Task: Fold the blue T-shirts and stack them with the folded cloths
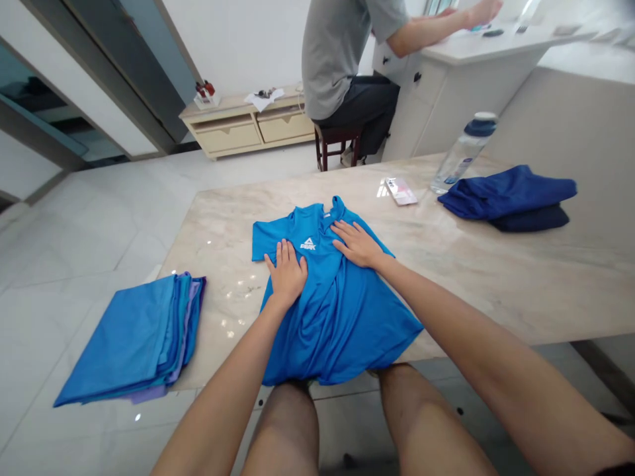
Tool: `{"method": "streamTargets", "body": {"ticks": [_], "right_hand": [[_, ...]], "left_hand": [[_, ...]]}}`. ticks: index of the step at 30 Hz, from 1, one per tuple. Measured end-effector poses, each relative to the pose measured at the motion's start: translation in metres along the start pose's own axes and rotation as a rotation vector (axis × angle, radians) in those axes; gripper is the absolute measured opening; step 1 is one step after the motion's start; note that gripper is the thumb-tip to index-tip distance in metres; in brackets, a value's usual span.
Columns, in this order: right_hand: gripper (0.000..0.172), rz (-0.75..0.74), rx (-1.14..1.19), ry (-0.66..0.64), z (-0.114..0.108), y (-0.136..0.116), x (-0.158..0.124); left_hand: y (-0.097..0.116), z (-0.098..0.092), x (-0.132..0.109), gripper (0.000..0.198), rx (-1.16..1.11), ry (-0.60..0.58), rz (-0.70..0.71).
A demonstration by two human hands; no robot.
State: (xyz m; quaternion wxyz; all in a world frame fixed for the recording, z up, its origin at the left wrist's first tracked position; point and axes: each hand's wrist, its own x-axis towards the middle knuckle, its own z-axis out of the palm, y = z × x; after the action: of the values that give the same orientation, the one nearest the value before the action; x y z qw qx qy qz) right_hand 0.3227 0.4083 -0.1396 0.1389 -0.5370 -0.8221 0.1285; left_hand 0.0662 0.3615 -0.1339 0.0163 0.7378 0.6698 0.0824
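Note:
A blue T-shirt (pixel 322 317) with a white chest logo lies front side up on the marble-look table, its collar pointing away from me. Wrinkles run down its middle, and the hem hangs over the near table edge by my knees. My left hand (pixel 288 272) rests flat on the chest just left of the logo, fingers spread. On the other side of the collar, my right hand (pixel 361 244) lies flat near the shoulder, fingers stretched out. The shirt's left sleeve sticks out; the right one is partly hidden by my right hand and forearm.
Folded garments (pixel 129 330) in blue and purple are stacked at the table's left edge. A phone (pixel 401 191), a water bottle (pixel 461 155) and crumpled dark blue clothing (pixel 506 195) lie or stand at the back right of the table (pixel 520 277). A person (pixel 332 59) sits on a stool beyond.

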Motion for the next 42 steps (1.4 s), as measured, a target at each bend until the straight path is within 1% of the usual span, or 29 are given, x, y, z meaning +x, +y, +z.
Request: {"method": "streamTargets", "body": {"ticks": [3,6,8,11,13,15,17,19,22,25,26,27,29,30,32,33,35,37,39,40,42], "right_hand": [[0.074,-0.027,0.049,0.024,0.004,0.016,0.045],[0.075,-0.038,0.076,0.062,0.003,0.029,0.077],[0.073,-0.05,0.078,0.079,0.003,0.034,0.087],[0.071,-0.047,0.054,0.087,0.006,0.032,0.08],[0.069,-0.034,0.02,0.093,0.008,0.027,0.063],[0.066,-0.024,-0.028,0.127,0.006,0.021,0.036],[0.061,-0.023,-0.084,0.178,-0.002,0.016,0.0],[0.059,-0.029,-0.132,0.219,-0.013,0.008,-0.045],[0.058,-0.073,-0.156,0.221,-0.021,-0.01,-0.124],[0.056,-0.207,-0.108,0.11,-0.014,-0.033,-0.204],[0.056,-0.2,-0.104,0.092,-0.009,-0.04,-0.228],[0.056,-0.159,-0.106,0.089,-0.005,-0.046,-0.249],[0.057,-0.029,-0.112,0.101,-0.002,-0.055,-0.285],[0.058,0.028,-0.113,0.105,-0.003,-0.058,-0.298],[0.058,0.092,-0.106,0.084,-0.016,-0.062,-0.314],[0.057,0.118,-0.105,0.052,-0.026,-0.063,-0.317],[0.055,0.192,-0.135,-0.057,-0.054,-0.066,-0.313],[0.057,0.272,-0.202,-0.151,-0.082,-0.069,-0.299],[0.053,0.303,-0.244,-0.152,-0.101,-0.074,-0.276],[0.05,0.298,-0.233,-0.116,-0.106,-0.077,-0.264],[0.047,0.262,-0.161,-0.048,-0.102,-0.083,-0.236]], "left_hand": [[0.002,0.005,0.027,0.07,-0.015,0.016,-0.02],[0.002,0.005,0.048,0.071,-0.023,0.036,-0.042],[0.002,0.004,0.055,0.072,-0.023,0.05,-0.056],[0.003,0.005,0.05,0.072,-0.028,0.049,-0.054],[0.001,0.007,0.042,0.073,-0.034,0.033,-0.048],[-0.004,0.006,0.033,0.074,-0.042,0.01,-0.034],[-0.015,0.002,0.022,0.075,-0.047,-0.031,-0.015],[-0.03,-0.004,0.007,0.076,-0.043,-0.082,-0.022],[-0.057,-0.015,-0.028,0.075,-0.019,-0.113,-0.059],[-0.076,-0.024,-0.073,0.074,0.026,-0.103,-0.086],[-0.08,-0.027,-0.088,0.074,0.039,-0.107,-0.096],[-0.082,-0.031,-0.102,0.073,0.049,-0.114,-0.101],[-0.083,-0.04,-0.126,0.071,0.065,-0.128,-0.097],[-0.083,-0.046,-0.135,0.07,0.076,-0.134,-0.092],[-0.082,-0.062,-0.149,0.067,0.101,-0.181,-0.064],[-0.082,-0.071,-0.152,0.065,0.107,-0.225,-0.037],[-0.083,-0.093,-0.155,0.057,0.1,-0.33,0.03],[-0.083,-0.113,-0.152,0.044,0.065,-0.423,0.099],[-0.08,-0.127,-0.147,0.04,0.016,-0.463,0.151],[-0.077,-0.131,-0.144,0.042,-0.013,-0.46,0.175],[-0.067,-0.131,-0.139,0.048,-0.065,-0.409,0.202]]}}
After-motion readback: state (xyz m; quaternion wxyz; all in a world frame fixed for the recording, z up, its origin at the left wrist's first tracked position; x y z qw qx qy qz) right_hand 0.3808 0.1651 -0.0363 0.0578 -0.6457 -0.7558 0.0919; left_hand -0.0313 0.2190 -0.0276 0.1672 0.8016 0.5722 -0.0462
